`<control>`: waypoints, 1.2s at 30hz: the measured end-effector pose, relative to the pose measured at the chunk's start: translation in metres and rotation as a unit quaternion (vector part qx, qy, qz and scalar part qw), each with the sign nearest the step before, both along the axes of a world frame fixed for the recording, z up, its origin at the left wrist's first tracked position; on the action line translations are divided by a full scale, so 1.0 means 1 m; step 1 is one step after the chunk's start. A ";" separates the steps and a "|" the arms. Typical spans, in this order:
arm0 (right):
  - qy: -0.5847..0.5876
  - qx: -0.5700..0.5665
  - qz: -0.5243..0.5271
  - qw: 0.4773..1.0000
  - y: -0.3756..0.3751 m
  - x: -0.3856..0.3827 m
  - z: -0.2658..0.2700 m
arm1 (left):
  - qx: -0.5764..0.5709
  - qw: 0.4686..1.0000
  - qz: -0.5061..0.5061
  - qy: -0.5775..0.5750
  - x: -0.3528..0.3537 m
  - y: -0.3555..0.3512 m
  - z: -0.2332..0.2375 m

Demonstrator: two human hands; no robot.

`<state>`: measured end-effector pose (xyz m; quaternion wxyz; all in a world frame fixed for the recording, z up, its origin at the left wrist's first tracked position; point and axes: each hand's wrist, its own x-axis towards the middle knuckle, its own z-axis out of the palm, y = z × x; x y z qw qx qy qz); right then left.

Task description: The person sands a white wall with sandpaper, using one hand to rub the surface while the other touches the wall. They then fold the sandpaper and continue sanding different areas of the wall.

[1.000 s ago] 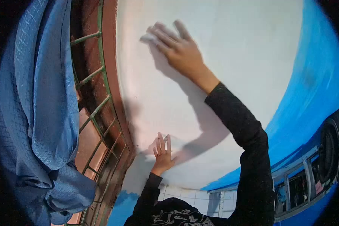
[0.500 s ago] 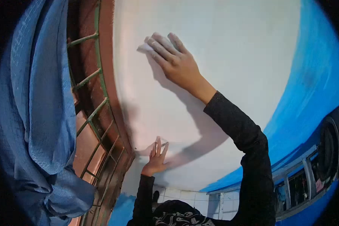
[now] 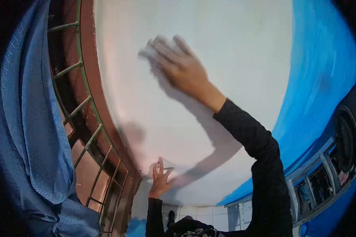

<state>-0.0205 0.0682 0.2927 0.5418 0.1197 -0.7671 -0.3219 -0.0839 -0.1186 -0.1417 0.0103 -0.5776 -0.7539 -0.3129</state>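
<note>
My right hand point(image 3: 182, 69) lies against the white wall point(image 3: 233, 67), fingers stretched over a piece of sandpaper point(image 3: 145, 52) whose pale corner pokes out at the left. White dust coats these fingers, and they are blurred by motion. Lower down, close to the window frame, my left hand point(image 3: 160, 185) is at the same wall with its fingers partly spread. A thin grey flat piece point(image 3: 168, 168) shows between its fingers and thumb; its kind is too small to make out. Both arms wear dark sleeves.
On the left is a window with green metal bars point(image 3: 91, 136) and a brown frame point(image 3: 91, 67), beside a blue curtain point(image 3: 43, 118). Blue paint point(image 3: 310, 79) covers the wall at right. A grey rack point(image 3: 316, 185) stands below it, and white tiles point(image 3: 203, 213) lie underneath.
The view has shifted, so the window and curtain sit farther left and my left hand lower. My right hand stays high on the wall, now smeared by motion, the sandpaper still under its fingers.
</note>
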 end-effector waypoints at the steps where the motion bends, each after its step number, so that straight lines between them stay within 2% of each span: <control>1: -0.062 0.008 0.025 0.998 -0.006 -0.001 -0.017 | 0.007 1.000 0.007 0.018 -0.002 -0.001 -0.001; 3: -0.087 0.010 0.021 0.996 -0.009 0.004 -0.028 | 0.021 0.999 0.017 0.046 -0.014 -0.003 0.001; 5: -0.104 0.021 -0.003 0.994 0.002 0.017 -0.011 | 0.004 0.995 0.010 0.102 -0.021 -0.001 -0.007; 7: 0.031 -0.004 -0.053 0.998 0.012 0.034 0.027 | -0.011 0.994 0.002 0.109 -0.021 0.003 -0.013; 9: 0.153 -0.098 -0.010 0.983 0.018 0.043 0.057 | -0.026 0.994 0.009 0.105 -0.021 0.006 -0.019; 10: 0.179 -0.106 -0.005 0.978 0.022 0.047 0.067 | -0.024 0.993 0.012 0.113 -0.020 0.006 -0.022; 12: 0.180 -0.109 -0.024 0.977 0.011 0.024 0.052 | -0.015 0.993 0.011 0.113 -0.009 0.016 -0.019; 13: 0.186 -0.122 -0.040 0.974 0.003 0.006 0.035 | -0.052 0.995 0.024 0.085 -0.001 0.013 -0.007; 14: 0.129 -0.106 0.025 0.986 -0.004 -0.013 0.014 | -0.093 0.993 0.039 0.058 0.002 0.010 0.001; 16: 0.022 -0.114 0.086 0.990 -0.023 -0.036 -0.031 | -0.096 0.994 0.033 0.030 -0.003 0.006 0.006; 17: 0.008 -0.052 0.050 0.997 -0.028 -0.039 -0.047 | -0.096 0.995 0.021 0.000 -0.002 0.005 0.007; 19: -0.044 -0.035 0.017 0.998 -0.026 -0.026 -0.042 | -0.104 0.994 0.016 0.029 -0.003 0.003 0.003; 21: 0.032 -0.053 0.022 0.998 -0.009 -0.011 -0.008 | -0.105 0.992 0.027 0.058 -0.008 0.002 0.006; 23: 0.150 -0.091 0.022 0.984 0.006 0.014 0.043 | -0.182 0.975 0.079 0.103 -0.001 0.001 0.009; 25: 0.221 -0.118 0.027 0.968 0.022 0.032 0.075 | -0.166 0.974 0.072 0.137 0.002 0.008 0.008; 27: 0.228 -0.104 0.020 0.968 0.027 0.025 0.070 | -0.137 0.987 0.081 0.009 0.010 0.015 0.004; 28: 0.234 -0.094 0.013 0.968 0.026 0.019 0.064 | -0.139 0.987 0.079 0.006 0.013 0.017 0.007; 31: 0.119 -0.069 0.031 0.990 0.004 -0.018 0.013 | -0.129 0.989 0.071 -0.025 0.014 0.016 -0.001; 32: 0.088 -0.041 0.010 0.995 -0.006 -0.021 -0.002 | -0.122 0.990 0.060 -0.032 0.005 0.020 -0.017; 33: 0.056 -0.013 -0.012 0.998 -0.012 -0.021 -0.012 | -0.121 0.990 0.053 -0.038 0.008 0.019 -0.015; 36: 0.085 -0.012 -0.010 0.996 -0.009 -0.018 -0.007 | -0.141 0.988 0.047 -0.037 0.010 0.016 -0.001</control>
